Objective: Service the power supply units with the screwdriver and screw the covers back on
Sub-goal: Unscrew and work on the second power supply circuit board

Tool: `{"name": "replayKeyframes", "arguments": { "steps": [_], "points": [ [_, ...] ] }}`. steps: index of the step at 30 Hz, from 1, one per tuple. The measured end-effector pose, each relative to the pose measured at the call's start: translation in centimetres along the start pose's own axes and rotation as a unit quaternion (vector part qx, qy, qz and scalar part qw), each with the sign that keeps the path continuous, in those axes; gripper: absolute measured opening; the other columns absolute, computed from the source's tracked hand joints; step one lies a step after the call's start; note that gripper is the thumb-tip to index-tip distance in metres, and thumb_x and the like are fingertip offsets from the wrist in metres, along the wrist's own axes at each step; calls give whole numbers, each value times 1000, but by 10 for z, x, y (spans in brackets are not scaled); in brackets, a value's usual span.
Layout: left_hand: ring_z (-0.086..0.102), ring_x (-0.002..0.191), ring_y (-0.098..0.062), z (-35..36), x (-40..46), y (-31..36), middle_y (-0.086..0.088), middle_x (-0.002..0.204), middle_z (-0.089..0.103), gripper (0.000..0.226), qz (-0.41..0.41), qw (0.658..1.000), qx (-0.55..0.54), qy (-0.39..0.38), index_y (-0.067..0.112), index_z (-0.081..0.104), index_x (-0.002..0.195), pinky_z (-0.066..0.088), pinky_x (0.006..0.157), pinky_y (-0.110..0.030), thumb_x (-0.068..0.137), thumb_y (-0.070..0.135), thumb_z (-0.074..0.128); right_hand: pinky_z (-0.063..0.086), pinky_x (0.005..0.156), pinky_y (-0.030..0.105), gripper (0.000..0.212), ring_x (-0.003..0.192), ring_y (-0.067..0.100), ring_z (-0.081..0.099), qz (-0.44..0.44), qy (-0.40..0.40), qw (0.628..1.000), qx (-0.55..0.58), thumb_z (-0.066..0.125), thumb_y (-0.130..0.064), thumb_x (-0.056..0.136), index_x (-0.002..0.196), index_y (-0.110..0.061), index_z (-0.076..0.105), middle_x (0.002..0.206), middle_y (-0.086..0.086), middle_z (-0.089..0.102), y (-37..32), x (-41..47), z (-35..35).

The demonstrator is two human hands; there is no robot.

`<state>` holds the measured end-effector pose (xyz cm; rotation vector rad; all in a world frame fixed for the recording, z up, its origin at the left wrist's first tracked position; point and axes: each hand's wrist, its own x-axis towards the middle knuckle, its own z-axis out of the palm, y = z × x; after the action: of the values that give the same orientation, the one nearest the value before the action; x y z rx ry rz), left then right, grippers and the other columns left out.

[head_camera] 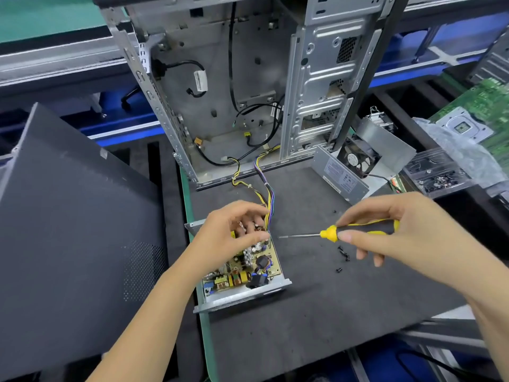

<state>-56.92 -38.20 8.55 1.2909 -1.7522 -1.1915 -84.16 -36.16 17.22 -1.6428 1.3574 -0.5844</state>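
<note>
An opened power supply unit (242, 274) lies on the dark mat, its circuit board bare and its coloured cable bundle (268, 194) running back into the computer case. My left hand (234, 230) reaches into the unit's far end with curled fingers among the parts beside the cables; what it holds is hidden. My right hand (394, 230) grips a yellow and black screwdriver (344, 232), its tip pointing left toward the unit. Several small black screws (343, 253) lie on the mat below the shaft. The unit's grey cover with fan (355, 166) stands at the back right.
An open metal computer case (248, 86) stands upright behind the mat (316, 312). A large dark side panel (74, 230) leans at the left. A green motherboard (476, 114) and a clear box of screws (432, 175) sit at the right.
</note>
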Motion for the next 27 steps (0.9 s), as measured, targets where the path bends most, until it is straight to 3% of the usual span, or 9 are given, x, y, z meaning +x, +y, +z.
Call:
{"name": "replayKeyframes", "arguments": {
  "steps": [3,7,9,12,18,24,27],
  "points": [
    [49,65,-9,12,-3,-5,11,83,64,16,37,982,183,-32,17,74,101,37,66,-9,87,9,72,47,52,14,3,44,10,62,23,-33,995,-96,71,-29,76,75,-32,71,63,-14,68,8,1,16],
    [51,94,-7,25,-9,-13,14,96,64,16,39,952,293,-81,22,72,108,45,83,-30,92,21,66,45,51,13,7,42,8,61,40,-50,989,-134,70,-26,79,74,-30,69,61,-20,66,17,6,30],
    [52,104,-11,26,-11,-16,13,101,68,17,23,951,297,-78,23,72,109,46,85,-34,93,23,65,45,53,14,6,43,8,61,47,-56,987,-146,69,-28,80,74,-29,68,59,-16,66,21,8,34],
    [52,103,-12,27,-10,-16,14,103,70,17,17,952,298,-72,25,73,108,46,84,-34,92,24,66,51,57,22,6,43,8,61,52,-60,985,-153,68,-29,80,74,-29,67,58,-13,66,25,11,36],
    [37,85,0,27,-8,-17,23,88,57,16,10,950,302,-75,26,73,107,46,78,-33,92,25,67,46,50,15,7,41,6,60,55,-58,985,-151,71,-24,81,75,-26,67,58,-25,63,27,14,40],
    [47,94,-6,27,-8,-17,16,100,69,17,10,951,299,-77,25,73,107,46,80,-33,92,23,66,40,48,9,6,42,7,60,59,-63,983,-165,70,-27,80,75,-28,67,56,-18,65,28,15,42],
    [42,88,-3,26,-8,-19,16,99,69,17,8,951,298,-75,25,73,107,46,80,-33,91,22,66,41,47,10,7,42,7,60,57,-66,982,-165,69,-26,81,75,-28,67,56,-17,65,29,16,42]
  ]
}}
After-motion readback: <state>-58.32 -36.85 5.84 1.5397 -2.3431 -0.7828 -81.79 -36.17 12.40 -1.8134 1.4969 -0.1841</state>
